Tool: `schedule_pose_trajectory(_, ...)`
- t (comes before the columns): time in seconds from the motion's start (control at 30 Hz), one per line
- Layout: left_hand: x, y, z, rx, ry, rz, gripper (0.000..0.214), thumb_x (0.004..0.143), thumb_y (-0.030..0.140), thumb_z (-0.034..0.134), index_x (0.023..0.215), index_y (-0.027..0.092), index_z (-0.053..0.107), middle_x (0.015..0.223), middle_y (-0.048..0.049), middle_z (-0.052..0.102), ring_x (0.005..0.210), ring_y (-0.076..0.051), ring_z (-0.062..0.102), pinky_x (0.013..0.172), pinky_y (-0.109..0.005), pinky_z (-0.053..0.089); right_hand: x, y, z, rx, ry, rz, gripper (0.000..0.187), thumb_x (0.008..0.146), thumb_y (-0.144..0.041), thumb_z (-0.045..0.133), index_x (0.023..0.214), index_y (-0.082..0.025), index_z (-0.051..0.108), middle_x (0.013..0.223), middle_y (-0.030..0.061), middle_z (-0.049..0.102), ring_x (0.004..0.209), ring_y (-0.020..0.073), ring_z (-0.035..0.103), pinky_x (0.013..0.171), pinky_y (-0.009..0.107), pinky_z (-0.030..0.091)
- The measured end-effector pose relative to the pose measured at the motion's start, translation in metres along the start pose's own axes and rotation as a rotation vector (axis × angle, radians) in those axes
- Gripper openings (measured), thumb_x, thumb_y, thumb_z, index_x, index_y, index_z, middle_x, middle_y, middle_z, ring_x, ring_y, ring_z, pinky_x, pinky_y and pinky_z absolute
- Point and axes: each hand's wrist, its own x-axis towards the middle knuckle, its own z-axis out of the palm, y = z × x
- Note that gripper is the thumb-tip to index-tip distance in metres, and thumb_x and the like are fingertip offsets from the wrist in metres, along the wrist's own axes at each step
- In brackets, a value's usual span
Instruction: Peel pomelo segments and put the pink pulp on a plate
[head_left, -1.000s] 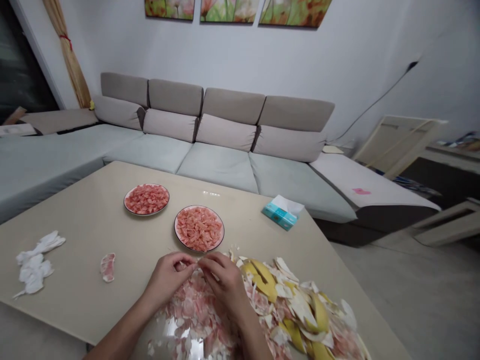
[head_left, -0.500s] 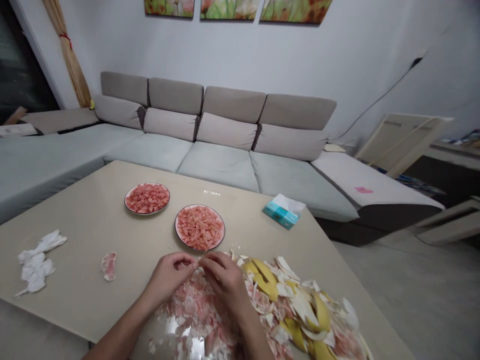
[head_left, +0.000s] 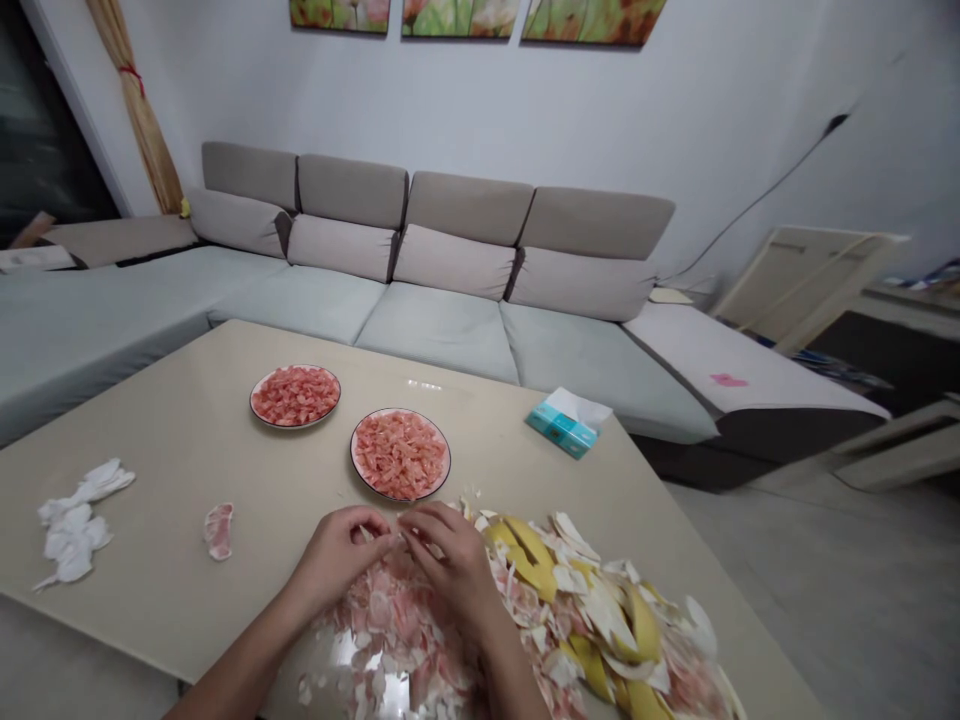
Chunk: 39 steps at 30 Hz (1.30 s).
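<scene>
My left hand (head_left: pixel 346 545) and my right hand (head_left: pixel 448 555) meet fingertip to fingertip above a heap of pomelo membrane scraps (head_left: pixel 397 610). Both are closed in a pinch; a tiny pale bit shows between them, too small to name. Just beyond my fingers is a plate (head_left: pixel 361 483) heaped with pink pomelo pulp (head_left: pixel 401 450). A second plate (head_left: pixel 259 417) of deeper pink pulp (head_left: pixel 295 395) stands farther back to the left. Off to the left of my left hand, one partly peeled pomelo segment (head_left: pixel 218 531) lies on the table (head_left: pixel 165 470).
Yellow pomelo rind (head_left: pixel 529 560) and white pith are piled to the right of my right hand. Crumpled white tissues (head_left: pixel 75 540) lie at the table's left side. A blue tissue pack (head_left: pixel 566 425) sits near the far right edge. Behind the table stands a grey sofa (head_left: pixel 442 325).
My fingers have shifted slightly against each other, still pinched at the same spot over the scraps. The plates, segment and rind have not moved.
</scene>
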Motion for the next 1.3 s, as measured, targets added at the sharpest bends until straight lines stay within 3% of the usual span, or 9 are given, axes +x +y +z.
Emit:
schedule_pose_trajectory(0.17, 0.000, 0.002, -0.001, -0.013, 0.024, 0.039, 0.028, 0.073, 0.031, 0.068, 0.098, 0.018, 0.070, 0.089, -0.0026, 0.068, 0.062, -0.013, 0.048, 0.060, -0.023, 0.039, 0.002, -0.003, 0.002, 0.096, -0.032, 0.105, 0.010, 0.089, -0.022, 0.063, 0.096, -0.020, 0.070, 0.083, 0.0051, 0.070, 0.069, 0.0156, 0.061, 0.064, 0.026, 0.048)
schedule_pose_trajectory(0.4, -0.001, 0.006, -0.003, -0.031, 0.047, 0.067, 0.012, 0.075, 0.028, 0.067, 0.079, 0.018, 0.071, 0.073, 0.0001, 0.064, 0.062, -0.014, 0.046, 0.060, -0.022, 0.036, 0.004, -0.005, 0.001, 0.267, -0.092, 0.233, 0.014, 0.085, -0.025, 0.068, 0.098, -0.022, 0.073, 0.093, 0.0064, 0.070, 0.082, 0.0179, 0.064, 0.067, 0.025, 0.049)
schedule_pose_trajectory(0.57, -0.001, 0.006, 0.000, -0.088, 0.051, 0.067, 0.011, 0.076, 0.028, 0.066, 0.078, 0.017, 0.068, 0.066, 0.0025, 0.058, 0.059, -0.013, 0.045, 0.056, -0.021, 0.035, 0.004, -0.010, 0.007, 0.587, 0.021, 0.496, 0.009, 0.078, -0.029, 0.076, 0.083, -0.022, 0.077, 0.086, 0.0054, 0.069, 0.084, 0.0199, 0.060, 0.071, 0.027, 0.045)
schedule_pose_trajectory(0.83, 0.002, 0.005, 0.008, -0.277, 0.030, 0.020, 0.018, 0.076, 0.034, 0.067, 0.078, 0.016, 0.064, 0.072, -0.0004, 0.062, 0.065, -0.014, 0.056, 0.061, -0.022, 0.043, -0.003, -0.007, 0.035, 1.035, 0.099, 0.742, 0.027, 0.075, -0.044, 0.074, 0.082, -0.018, 0.072, 0.064, -0.0021, 0.055, 0.054, 0.0094, 0.047, 0.052, 0.021, 0.043)
schedule_pose_trajectory(1.03, 0.005, 0.003, 0.004, -0.393, 0.017, -0.003, 0.021, 0.072, 0.035, 0.070, 0.074, 0.015, 0.063, 0.071, -0.0004, 0.063, 0.068, -0.015, 0.059, 0.064, -0.023, 0.045, -0.001, -0.006, 0.035, 1.246, 0.070, 0.835, 0.031, 0.071, -0.042, 0.079, 0.081, -0.014, 0.072, 0.058, -0.0041, 0.048, 0.049, 0.0064, 0.038, 0.045, 0.016, 0.038)
schedule_pose_trajectory(1.3, 0.002, 0.007, 0.003, -0.484, 0.018, 0.002, 0.021, 0.072, 0.035, 0.072, 0.076, 0.015, 0.066, 0.076, -0.0020, 0.067, 0.072, -0.017, 0.062, 0.067, -0.025, 0.046, 0.000, -0.003, 0.037, 1.313, 0.183, 0.837, 0.023, 0.073, -0.038, 0.079, 0.080, -0.020, 0.068, 0.068, -0.0035, 0.053, 0.057, 0.0079, 0.046, 0.053, 0.017, 0.045)
